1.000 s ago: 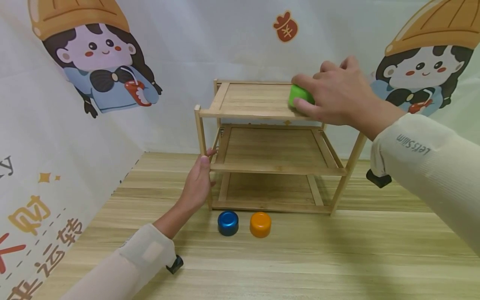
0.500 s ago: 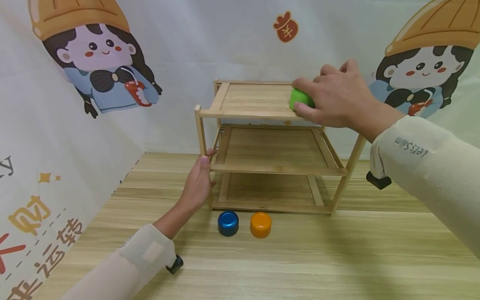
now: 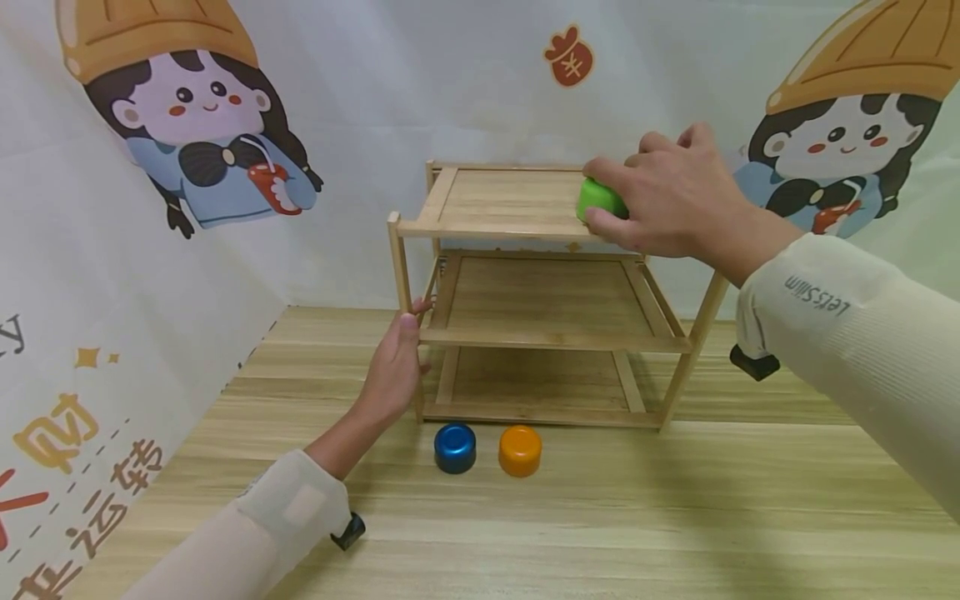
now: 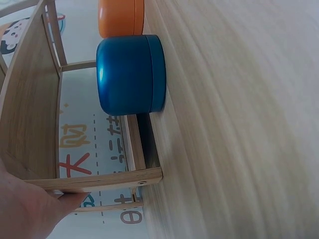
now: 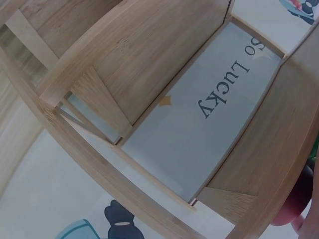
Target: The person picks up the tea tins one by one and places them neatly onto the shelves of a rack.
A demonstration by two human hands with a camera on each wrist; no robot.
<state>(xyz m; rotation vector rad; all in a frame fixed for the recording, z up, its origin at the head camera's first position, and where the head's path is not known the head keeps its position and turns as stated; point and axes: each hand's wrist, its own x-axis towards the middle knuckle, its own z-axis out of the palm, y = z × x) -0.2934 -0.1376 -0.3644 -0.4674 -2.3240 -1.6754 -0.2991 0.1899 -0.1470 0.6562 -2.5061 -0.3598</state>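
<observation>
A three-tier wooden shelf (image 3: 480, 227) stands on the wooden table. My right hand (image 3: 660, 204) grips a green round container (image 3: 596, 198) on the right side of the top tier. My left hand (image 3: 393, 367) holds the shelf's front left post (image 3: 398, 267) at mid height. A blue container (image 3: 454, 447) (image 4: 130, 74) and an orange container (image 3: 520, 451) (image 4: 121, 18) sit side by side on the table just before the shelf. The right wrist view shows only the shelf's slats (image 5: 149, 64) from close by.
White banners with cartoon figures (image 3: 202, 133) close off the left, back and right. The table (image 3: 600, 517) stretches toward me in front of the containers. The two lower tiers (image 3: 547, 300) hold nothing.
The right hand with the green container has settled slightly lower on the top tier. The left hand has stayed on the post.
</observation>
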